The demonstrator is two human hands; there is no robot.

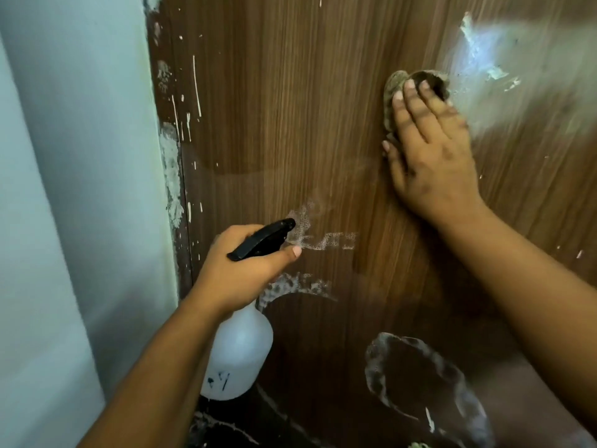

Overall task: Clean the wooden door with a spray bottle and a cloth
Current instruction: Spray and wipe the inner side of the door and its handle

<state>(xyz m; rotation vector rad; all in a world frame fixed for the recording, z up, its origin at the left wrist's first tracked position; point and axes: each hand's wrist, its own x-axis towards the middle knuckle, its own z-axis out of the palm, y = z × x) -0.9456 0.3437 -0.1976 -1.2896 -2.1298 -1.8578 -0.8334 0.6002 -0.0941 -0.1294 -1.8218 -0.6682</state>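
Note:
The brown wooden door [307, 108] fills most of the view, streaked with white paint marks and foamy spray patches. My left hand [240, 270] grips a white spray bottle [239, 350] by its black trigger head, nozzle close to the door, with fresh mist in front of it. Higher up on the right, my right hand [429, 150] presses a brownish cloth [395, 88] flat against the door. Most of the cloth is hidden under my fingers.
A pale green wall [74, 189] runs down the left, meeting the door's paint-flecked edge [171, 176]. A bright glare patch [484, 50] lies on the door at upper right. A ring of white foam [387, 344] marks the lower door.

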